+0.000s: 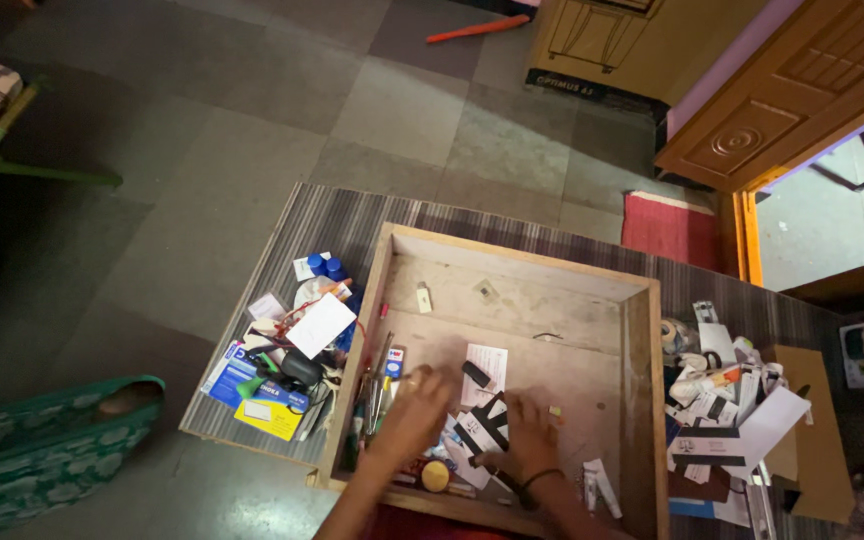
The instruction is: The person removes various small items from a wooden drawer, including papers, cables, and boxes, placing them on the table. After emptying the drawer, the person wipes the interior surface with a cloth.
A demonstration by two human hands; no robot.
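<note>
A shallow wooden drawer (642, 380) lies on a striped mat. My left hand (414, 412) reaches into its near left part, fingers spread, resting beside a row of pens and small tools (377, 385). My right hand (529, 435), with a dark band on the wrist, lies on a pile of black-and-white cards and papers (482, 420) near the front of the drawer. A white slip (488, 362) with a small black object on it lies just beyond the hands. I cannot tell whether either hand grips anything.
A heap of boxes, blue caps, cards and cables (287, 360) lies left of the drawer. Another pile of papers, tubes and envelopes (727, 410) lies to the right. A red mat (672, 228) and a wooden door (782, 90) stand beyond.
</note>
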